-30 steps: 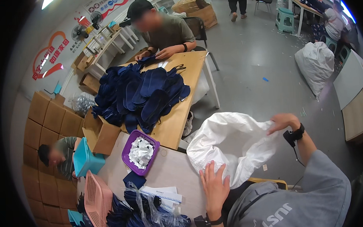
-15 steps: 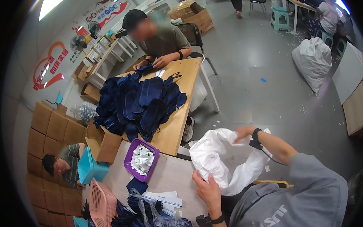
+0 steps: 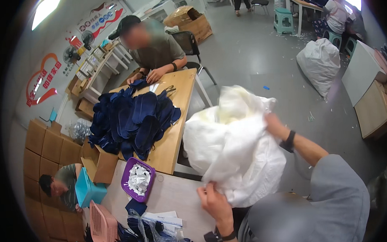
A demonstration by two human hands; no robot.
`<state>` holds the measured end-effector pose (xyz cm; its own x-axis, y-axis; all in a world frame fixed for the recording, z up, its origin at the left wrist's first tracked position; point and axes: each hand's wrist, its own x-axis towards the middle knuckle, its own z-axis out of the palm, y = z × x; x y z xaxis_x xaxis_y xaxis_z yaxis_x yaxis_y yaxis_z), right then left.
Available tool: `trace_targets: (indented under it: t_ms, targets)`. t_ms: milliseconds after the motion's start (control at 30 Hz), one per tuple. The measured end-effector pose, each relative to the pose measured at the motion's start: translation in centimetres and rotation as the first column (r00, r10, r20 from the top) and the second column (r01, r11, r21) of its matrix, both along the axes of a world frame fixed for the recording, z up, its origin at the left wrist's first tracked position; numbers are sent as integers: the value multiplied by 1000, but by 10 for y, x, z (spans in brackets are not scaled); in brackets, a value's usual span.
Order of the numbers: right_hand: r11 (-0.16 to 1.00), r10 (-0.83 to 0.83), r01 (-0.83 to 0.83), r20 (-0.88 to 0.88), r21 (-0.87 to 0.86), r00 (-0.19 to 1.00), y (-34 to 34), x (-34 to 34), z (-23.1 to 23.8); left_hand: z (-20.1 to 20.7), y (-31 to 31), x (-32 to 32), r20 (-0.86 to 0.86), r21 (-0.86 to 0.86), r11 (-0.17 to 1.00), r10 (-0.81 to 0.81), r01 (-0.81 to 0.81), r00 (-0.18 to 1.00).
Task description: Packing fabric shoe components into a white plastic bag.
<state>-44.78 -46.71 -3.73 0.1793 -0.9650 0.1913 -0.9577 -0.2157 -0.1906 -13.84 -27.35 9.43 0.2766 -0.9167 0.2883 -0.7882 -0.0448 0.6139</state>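
A large white woven sack [image 3: 239, 151] stands in front of me, its cloth bunched and partly blurred. My left hand [image 3: 214, 201] is closed on the near left edge of the sack, beside the table's edge. On the far right side, my right hand [image 3: 277, 125] grips the sack's upper cloth; its fingertips are partly hidden and smeared. The raised cloth hides the inside of the sack.
On the pale table [image 3: 172, 192] are a purple basket [image 3: 151, 182] of paper scraps, a pink basket [image 3: 104, 224] and plastic-wrapped navy pieces [image 3: 152, 233]. Across from me, a person [image 3: 157, 54] handles navy cloth by a large navy pile [image 3: 133, 116]. Another full white sack [image 3: 321, 65] stands on the floor.
The sack's far side has been lifted, and its wide opening no longer faces me. My right hand has moved down and slightly right onto the cloth. The whole view has shifted slightly.
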Motion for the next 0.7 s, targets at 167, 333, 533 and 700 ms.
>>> trace_targets:
  t_ms: [167,333,533,700]
  targets:
    - [902,8,-4,-9,431,1000,13,-54,-54,-12,-12,-8,68,136,990,15,-25,998]
    - [975,-183,169,90,146,979,6,-32,102,-5,-29,4,49,-17,998,66,-65,997]
    - [986,-164,162,137,27,977,6,-34,87,-13,-30,16,61,62,997,48,-52,997]
    - [986,-163,151,189,77,968,8,-13,79,-22,-28,32,110,54,998,20,-26,994]
